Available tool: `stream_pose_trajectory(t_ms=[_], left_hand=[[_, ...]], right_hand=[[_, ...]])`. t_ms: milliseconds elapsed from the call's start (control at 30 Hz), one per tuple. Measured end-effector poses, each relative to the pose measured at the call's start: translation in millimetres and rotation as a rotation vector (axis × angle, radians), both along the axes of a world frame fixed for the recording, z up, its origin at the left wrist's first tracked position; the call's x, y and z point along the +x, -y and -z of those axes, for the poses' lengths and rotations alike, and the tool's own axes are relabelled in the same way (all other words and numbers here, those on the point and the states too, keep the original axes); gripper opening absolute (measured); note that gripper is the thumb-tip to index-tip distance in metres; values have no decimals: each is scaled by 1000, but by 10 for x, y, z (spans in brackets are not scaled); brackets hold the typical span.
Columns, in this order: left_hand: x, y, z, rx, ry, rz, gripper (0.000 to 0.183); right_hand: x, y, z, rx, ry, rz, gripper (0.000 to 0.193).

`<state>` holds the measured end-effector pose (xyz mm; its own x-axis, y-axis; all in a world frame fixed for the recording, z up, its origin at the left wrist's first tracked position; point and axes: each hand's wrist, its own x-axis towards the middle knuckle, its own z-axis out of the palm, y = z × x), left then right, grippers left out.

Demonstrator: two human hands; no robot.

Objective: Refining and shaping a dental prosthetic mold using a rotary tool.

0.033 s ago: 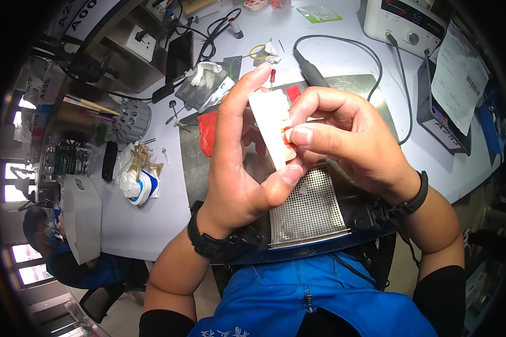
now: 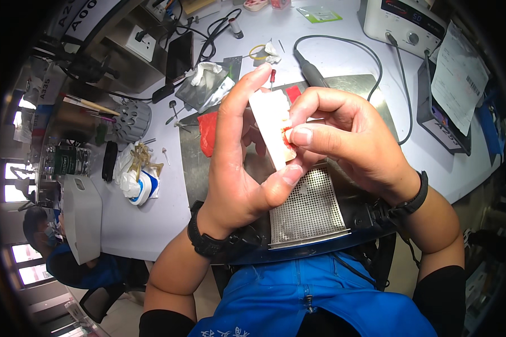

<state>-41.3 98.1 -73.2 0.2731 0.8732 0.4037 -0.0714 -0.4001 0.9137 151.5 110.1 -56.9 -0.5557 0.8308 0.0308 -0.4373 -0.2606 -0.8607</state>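
Raised over the bench, my left hand (image 2: pixel 230 168) holds a white plaster dental model (image 2: pixel 270 126) by its edges, fingers on the far end and thumb at the near end. The model is tilted, with its row of teeth facing right and red colour along part of it. My right hand (image 2: pixel 348 132) is closed, its thumb and index finger pinched against the tooth side. Whatever lies between those fingertips is mostly covered; only a bit of red shows. Below the hands is a perforated metal plate (image 2: pixel 306 210).
A corded handpiece (image 2: pixel 312 70) lies beyond my hands, near a white control box (image 2: pixel 402 22). Left are a red sheet (image 2: pixel 207 133), a grey tool holder (image 2: pixel 132 121), brass-coloured articulator (image 2: pixel 143 160) and phone (image 2: pixel 179 56). Another person (image 2: pixel 67 255) sits at far left.
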Motion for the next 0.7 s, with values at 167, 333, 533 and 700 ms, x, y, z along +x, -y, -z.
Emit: stream_pose_trajectory(t_ms=[167, 333, 533, 700], left_hand=[[-55, -36, 23, 35, 20, 53, 95], [-88, -41, 44, 86, -47, 18, 95], [-76, -20, 45, 62, -24, 17, 96], [-64, -10, 53, 44, 15, 39, 96]], right_hand=[[7, -2, 10, -6, -1, 1, 20], [10, -7, 16, 3, -16, -8, 19], [9, -3, 15, 18, -16, -9, 18], [13, 8, 5, 1, -20, -1, 20]])
